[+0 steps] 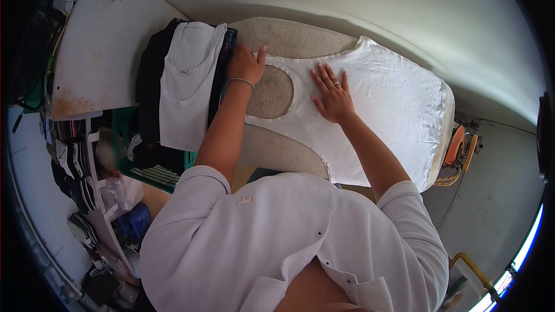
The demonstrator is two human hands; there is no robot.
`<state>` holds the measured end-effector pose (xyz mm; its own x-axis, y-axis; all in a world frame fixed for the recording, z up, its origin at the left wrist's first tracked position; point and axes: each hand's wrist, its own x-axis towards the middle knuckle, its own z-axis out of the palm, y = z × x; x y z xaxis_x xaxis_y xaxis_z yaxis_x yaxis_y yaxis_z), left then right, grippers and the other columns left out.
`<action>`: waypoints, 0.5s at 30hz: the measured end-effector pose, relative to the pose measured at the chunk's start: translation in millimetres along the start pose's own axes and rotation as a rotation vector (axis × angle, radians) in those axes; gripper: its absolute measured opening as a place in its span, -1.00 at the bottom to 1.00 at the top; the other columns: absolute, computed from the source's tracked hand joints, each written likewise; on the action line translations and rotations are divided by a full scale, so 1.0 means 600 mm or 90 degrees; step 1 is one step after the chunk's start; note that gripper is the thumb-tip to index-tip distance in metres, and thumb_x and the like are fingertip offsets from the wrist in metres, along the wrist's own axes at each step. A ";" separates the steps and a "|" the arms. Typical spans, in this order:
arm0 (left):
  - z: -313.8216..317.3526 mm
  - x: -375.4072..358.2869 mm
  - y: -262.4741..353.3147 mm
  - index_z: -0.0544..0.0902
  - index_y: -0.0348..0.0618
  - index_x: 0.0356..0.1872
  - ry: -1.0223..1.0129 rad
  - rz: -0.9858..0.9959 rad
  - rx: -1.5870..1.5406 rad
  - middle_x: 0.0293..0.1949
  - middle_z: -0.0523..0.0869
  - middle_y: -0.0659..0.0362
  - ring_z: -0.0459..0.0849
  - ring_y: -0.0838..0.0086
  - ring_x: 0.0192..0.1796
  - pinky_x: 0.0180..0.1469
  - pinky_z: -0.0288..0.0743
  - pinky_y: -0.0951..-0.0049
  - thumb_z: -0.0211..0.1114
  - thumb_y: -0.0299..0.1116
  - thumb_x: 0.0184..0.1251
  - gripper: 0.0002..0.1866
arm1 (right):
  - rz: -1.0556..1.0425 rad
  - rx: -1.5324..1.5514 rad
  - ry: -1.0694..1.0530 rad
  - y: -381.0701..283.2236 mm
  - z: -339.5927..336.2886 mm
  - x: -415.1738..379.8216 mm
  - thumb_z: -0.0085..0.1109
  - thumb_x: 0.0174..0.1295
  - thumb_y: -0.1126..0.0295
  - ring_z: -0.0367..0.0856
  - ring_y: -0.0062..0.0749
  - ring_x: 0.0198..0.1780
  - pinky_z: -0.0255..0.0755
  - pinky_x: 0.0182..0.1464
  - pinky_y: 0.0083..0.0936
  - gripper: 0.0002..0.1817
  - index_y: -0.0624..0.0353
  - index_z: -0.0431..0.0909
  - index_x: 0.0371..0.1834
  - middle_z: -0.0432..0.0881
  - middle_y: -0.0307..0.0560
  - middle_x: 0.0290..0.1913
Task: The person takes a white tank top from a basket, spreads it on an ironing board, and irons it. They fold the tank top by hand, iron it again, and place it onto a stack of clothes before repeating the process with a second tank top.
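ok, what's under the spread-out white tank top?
A beige padded board: it shows through the neck opening and beside the armhole edges of the white tank top. Whatever the cloth itself covers is hidden, so can't say if anything else lies there.

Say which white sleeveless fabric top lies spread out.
The white top on the beige padded board, under the right hand; the other white top lies folded on dark garments.
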<state>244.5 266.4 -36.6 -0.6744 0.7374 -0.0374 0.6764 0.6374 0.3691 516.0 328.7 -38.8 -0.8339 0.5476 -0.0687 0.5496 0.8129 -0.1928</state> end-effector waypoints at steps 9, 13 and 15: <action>-0.014 0.071 0.016 0.73 -0.19 -0.47 -0.134 0.013 0.095 -0.32 0.74 -0.10 0.72 -0.01 -0.21 -0.12 0.57 0.08 -0.11 0.29 0.39 -0.27 | 0.037 -0.004 0.029 -0.015 0.010 0.022 -0.09 0.35 -0.01 -0.18 -0.21 0.61 -0.39 0.47 0.30 -0.26 -0.15 -0.04 0.57 -0.12 -0.16 0.60; -0.011 0.075 0.018 0.76 -0.16 -0.43 -0.115 0.012 0.141 -0.30 0.74 -0.12 0.72 0.00 -0.19 -0.10 0.57 0.08 -0.20 0.34 0.40 -0.22 | 0.064 0.016 0.041 -0.020 0.009 0.029 -0.07 0.35 0.02 -0.17 -0.22 0.60 -0.39 0.47 0.31 -0.29 -0.17 0.00 0.55 -0.12 -0.19 0.61; -0.025 0.066 0.024 0.72 -0.18 -0.28 -0.195 -0.013 0.092 -0.22 0.73 -0.12 0.70 -0.02 -0.15 -0.06 0.55 0.08 -0.04 0.22 0.40 -0.38 | 0.070 0.021 0.066 -0.020 0.010 0.033 -0.04 0.34 0.10 -0.07 -0.21 0.57 -0.33 0.47 0.28 -0.36 -0.19 0.11 0.50 0.00 -0.18 0.57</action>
<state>223.1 301.1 -18.7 -0.5822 0.7437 -0.3287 0.7138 0.6611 0.2313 492.3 328.4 -43.8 -0.7583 0.6518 0.0096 0.6340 0.7408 -0.2219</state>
